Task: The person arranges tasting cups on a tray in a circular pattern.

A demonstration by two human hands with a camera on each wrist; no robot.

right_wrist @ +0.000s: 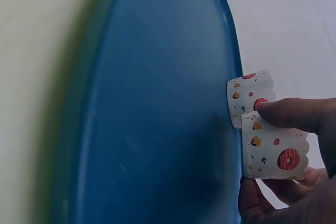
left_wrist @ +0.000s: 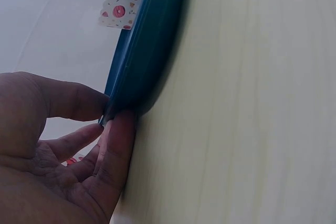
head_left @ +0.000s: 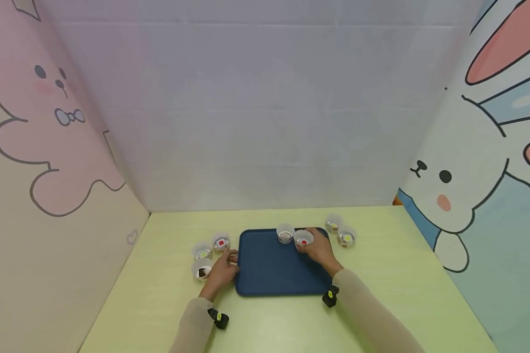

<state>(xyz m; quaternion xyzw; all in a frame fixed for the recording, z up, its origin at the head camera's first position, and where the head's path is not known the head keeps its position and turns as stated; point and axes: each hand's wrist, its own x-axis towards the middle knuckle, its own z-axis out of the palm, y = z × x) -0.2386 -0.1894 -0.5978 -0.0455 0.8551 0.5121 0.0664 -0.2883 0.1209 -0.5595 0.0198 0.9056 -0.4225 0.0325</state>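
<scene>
A dark blue tray (head_left: 282, 274) lies on the table. My left hand (head_left: 223, 272) grips the tray's left rim, and the left wrist view shows thumb and fingertips meeting at its edge. Near the tray's back right, my right hand (head_left: 321, 250) holds a small paper cup (right_wrist: 275, 148) by its side. That cup has a scalloped rim, a donut print and something red and white inside. A second paper cup (head_left: 285, 234) with the same print stands on the tray just left of it; the two overlap in the right wrist view.
Left of the tray stand three paper cups: one with a red piece (head_left: 221, 241), one with a yellowish piece (head_left: 202, 251), one with a dark piece (head_left: 201, 269). Two cups with yellowish pieces, a rear cup (head_left: 333, 223) and a front cup (head_left: 346, 236), stand beyond the tray's right.
</scene>
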